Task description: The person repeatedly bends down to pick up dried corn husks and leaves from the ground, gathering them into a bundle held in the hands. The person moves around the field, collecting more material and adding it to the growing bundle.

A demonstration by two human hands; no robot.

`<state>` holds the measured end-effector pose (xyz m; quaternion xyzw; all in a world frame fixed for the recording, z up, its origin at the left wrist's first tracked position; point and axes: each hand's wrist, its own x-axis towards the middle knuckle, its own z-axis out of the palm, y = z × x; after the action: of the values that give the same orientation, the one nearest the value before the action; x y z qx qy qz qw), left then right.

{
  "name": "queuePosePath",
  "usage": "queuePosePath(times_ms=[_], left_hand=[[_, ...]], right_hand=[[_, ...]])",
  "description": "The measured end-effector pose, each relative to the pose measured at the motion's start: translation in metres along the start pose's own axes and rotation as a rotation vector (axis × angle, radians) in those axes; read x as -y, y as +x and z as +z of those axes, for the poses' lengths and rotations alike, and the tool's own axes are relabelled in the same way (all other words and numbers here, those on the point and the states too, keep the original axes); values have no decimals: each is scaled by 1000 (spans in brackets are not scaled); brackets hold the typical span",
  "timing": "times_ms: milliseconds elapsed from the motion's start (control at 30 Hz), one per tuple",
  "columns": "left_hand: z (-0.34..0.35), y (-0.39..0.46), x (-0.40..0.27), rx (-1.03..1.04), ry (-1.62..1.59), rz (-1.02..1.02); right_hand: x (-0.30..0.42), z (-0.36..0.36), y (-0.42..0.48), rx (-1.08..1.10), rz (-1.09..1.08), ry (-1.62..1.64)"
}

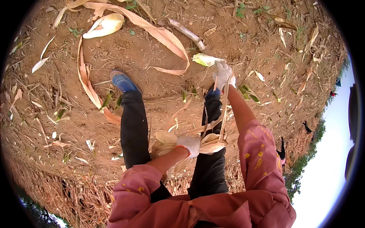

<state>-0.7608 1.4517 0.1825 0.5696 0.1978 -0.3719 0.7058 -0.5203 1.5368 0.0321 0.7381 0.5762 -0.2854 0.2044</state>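
Observation:
My left hand (188, 146), in a white knit glove, is closed around a bundle of dry corn husks and leaves (212, 144) in front of my thighs. More of the bundle (165, 139) sticks out on the other side of the hand. My right hand (223, 74), gloved alike, reaches past my right knee near my shoe. Its fingers are at the end of a pale green corn husk piece (206, 60), and a long dry leaf strip (225, 105) runs from it towards the bundle. Whether an ear is inside the husk cannot be told.
A husk-covered ear (109, 24) lies at the upper left beside a long curled dry leaf (159, 31). A short stick (186, 34) rests on the soil. Cut green stalk stubs (249, 94) and loose husks dot the ground. Dry stalks are heaped behind; people are far off at the right.

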Motion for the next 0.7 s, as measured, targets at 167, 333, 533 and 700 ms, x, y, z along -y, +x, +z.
queuePosePath(times_ms=[167,333,533,700], left_hand=[[0,11,-2,-72,65,43],[-10,9,-5,-42,37,108],[-33,-4,-11,2,37,189],[-62,-20,-9,-53,-48,269]], right_hand=[[20,69,51,-53,199,-89],[0,89,79,132,146,-248],[-16,48,40,-11,307,263],[47,-23,67,-406,193,713]])
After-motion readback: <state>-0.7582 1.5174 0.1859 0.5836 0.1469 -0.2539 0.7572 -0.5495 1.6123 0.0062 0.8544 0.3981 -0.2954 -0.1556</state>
